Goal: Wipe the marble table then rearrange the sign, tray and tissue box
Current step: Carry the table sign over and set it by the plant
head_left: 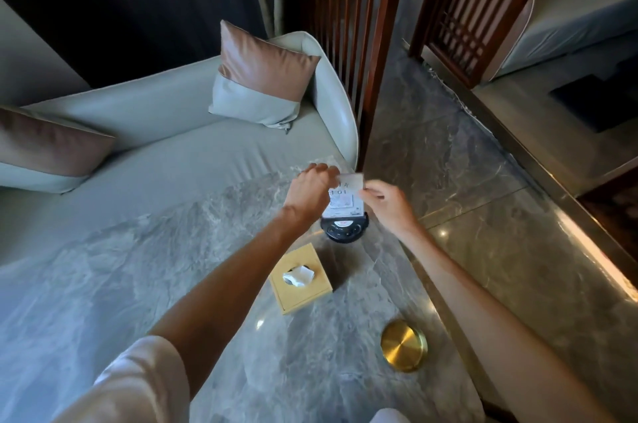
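A clear upright sign (pixel 346 197) with a printed card stands in a round black base (pixel 343 230) near the far edge of the grey marble table (pixel 145 277). My left hand (pixel 309 193) grips the sign's upper left edge. My right hand (pixel 388 203) pinches its upper right edge. A yellow tissue box (pixel 299 279) with a white tissue sticking out sits just in front of the sign. A round gold tray (pixel 404 345) lies near the table's right edge, closer to me.
A pale grey sofa (pixel 165 132) with two pink-and-grey cushions curves around the table's far side. A dark wooden lattice screen (pixel 348 42) stands behind the sign. Polished stone floor (pixel 466 174) runs along the right.
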Demonstrator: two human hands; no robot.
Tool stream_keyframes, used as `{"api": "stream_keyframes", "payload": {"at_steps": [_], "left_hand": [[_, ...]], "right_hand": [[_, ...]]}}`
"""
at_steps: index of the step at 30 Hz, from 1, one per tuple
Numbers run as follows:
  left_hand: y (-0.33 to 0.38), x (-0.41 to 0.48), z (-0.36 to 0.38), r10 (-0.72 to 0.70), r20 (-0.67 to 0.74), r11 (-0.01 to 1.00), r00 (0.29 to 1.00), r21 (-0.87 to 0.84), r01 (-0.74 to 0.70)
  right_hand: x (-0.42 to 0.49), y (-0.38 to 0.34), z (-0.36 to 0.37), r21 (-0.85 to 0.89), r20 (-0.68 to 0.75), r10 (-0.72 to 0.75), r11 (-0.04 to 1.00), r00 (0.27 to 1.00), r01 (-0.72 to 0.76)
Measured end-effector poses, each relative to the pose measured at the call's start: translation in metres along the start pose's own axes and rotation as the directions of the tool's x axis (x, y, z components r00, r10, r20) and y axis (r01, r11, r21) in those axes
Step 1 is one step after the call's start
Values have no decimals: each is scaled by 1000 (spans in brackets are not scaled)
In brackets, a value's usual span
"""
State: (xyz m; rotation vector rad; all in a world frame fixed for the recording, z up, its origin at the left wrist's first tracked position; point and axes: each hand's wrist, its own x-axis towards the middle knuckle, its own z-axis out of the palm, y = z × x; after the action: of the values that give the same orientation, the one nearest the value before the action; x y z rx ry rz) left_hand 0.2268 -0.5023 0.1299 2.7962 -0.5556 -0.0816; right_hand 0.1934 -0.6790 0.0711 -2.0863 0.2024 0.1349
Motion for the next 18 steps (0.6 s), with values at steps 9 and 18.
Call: {"api": "stream_keyframes", "payload": {"at_steps": [9,18], "left_hand": [[-66,-139,-86,-411,-93,833,907,-443,332],[-165,-366,-113,-715,-34,347,698,-884,313]], "right_hand": [[-80,-34,30,428,551,187,774,813,-468],[-207,-97,240,375,766,144,692,627,-617]]}}
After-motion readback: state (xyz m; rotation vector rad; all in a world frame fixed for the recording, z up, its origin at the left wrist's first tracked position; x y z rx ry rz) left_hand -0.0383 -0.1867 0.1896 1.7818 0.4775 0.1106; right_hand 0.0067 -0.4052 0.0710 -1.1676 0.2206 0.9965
